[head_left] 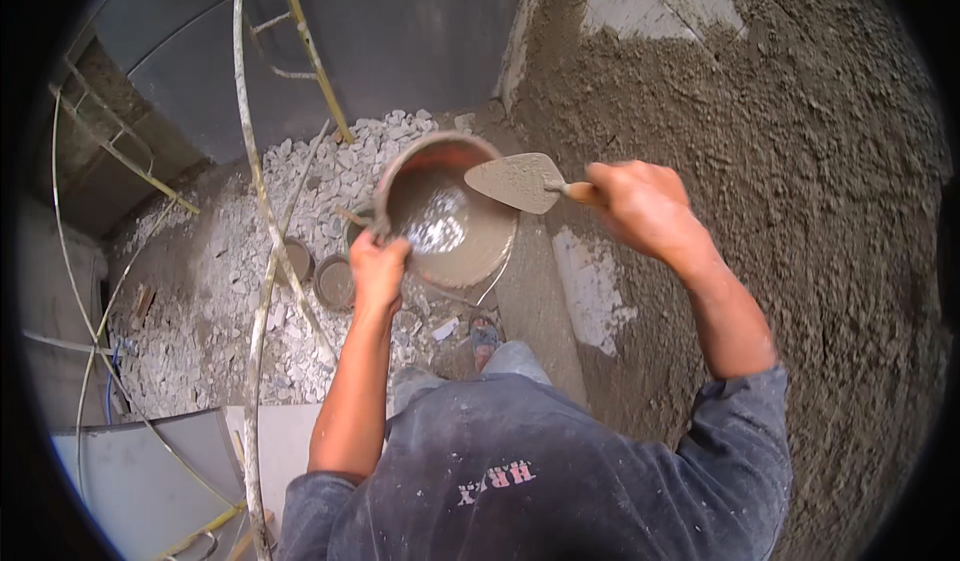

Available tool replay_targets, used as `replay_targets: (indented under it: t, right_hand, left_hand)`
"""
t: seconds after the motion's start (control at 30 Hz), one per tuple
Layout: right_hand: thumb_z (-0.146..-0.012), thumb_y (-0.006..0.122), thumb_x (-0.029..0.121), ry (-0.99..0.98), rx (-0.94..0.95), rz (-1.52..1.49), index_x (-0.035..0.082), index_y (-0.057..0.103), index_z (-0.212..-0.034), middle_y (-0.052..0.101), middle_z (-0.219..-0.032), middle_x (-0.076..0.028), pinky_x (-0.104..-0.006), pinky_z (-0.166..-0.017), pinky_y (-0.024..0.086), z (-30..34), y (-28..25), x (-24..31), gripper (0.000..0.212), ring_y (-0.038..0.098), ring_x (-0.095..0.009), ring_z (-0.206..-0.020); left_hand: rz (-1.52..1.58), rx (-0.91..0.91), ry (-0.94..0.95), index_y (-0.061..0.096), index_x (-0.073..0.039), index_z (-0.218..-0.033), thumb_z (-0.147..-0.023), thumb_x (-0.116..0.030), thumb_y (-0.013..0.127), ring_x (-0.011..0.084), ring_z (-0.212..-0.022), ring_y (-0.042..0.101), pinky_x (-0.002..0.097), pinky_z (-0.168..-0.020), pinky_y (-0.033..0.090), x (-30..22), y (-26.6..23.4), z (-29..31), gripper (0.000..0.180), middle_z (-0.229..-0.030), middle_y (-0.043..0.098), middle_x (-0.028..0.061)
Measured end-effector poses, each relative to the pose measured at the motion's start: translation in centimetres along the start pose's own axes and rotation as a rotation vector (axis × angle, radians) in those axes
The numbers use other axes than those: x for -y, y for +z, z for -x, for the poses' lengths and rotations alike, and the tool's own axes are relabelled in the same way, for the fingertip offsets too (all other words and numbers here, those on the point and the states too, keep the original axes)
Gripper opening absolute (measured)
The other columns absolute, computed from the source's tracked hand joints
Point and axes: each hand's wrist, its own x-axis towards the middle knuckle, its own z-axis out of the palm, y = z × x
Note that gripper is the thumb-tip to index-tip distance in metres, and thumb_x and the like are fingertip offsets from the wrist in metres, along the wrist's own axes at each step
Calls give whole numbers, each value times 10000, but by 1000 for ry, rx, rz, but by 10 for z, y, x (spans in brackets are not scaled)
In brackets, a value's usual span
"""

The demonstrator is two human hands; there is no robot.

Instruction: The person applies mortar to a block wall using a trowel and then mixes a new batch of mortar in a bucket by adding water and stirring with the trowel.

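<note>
A round bucket (405,166) with a reddish inner wall is tilted in front of me, with wet grey mortar (480,251) and a shiny watery patch inside. My left hand (378,273) is closed on the near left of its rim. In my right hand (640,206) is a pointing trowel (518,181), gripped by its wooden handle. Its mortar-smeared blade points left over the bucket's right rim. My right fingers are wrapped round the handle and slightly blurred.
Rough grey mortar covers the wall (760,161) at my right, with pale bare patches. Broken white rubble (245,311) lies on the ground at left, beside two small round containers (334,283). Yellow and white scaffold frames (262,196) stand at left. Grey panels (400,41) rise behind.
</note>
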Motion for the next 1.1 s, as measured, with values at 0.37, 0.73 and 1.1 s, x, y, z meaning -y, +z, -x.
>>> replay_targets:
  t: [0.37, 0.73, 1.1]
  right_hand:
    - [-859, 811, 200, -68, 460, -527, 52, 725, -905, 730, -731, -106, -356, -657, 568, 33, 44, 61, 178, 716, -194, -682]
    - [-834, 786, 192, -15, 94, -886, -6, 665, -1008, 700, -811, -180, -412, -690, 534, 104, 66, 132, 291, 693, -266, -730]
    - [-890, 820, 181, -185, 444, -1638, 11, 669, -1052, 713, -797, -69, -216, -459, 486, 6, -2, 55, 279, 633, -81, -583]
  left_hand:
    - [-81, 140, 255, 675, 1, -970, -790, 27, 636, 65, -673, 516, 246, -581, 412, -45, -31, 79, 185, -814, 614, -26]
    - [355, -136, 38, 602, -16, -995, -787, 44, 686, 129, -657, 590, 264, -567, 466, -29, -99, 112, 232, -841, 642, 55]
    - [487, -363, 118, 507, -20, -1085, -831, 56, 642, 206, -802, 655, 506, -680, 653, -51, -137, 165, 298, -901, 622, 82]
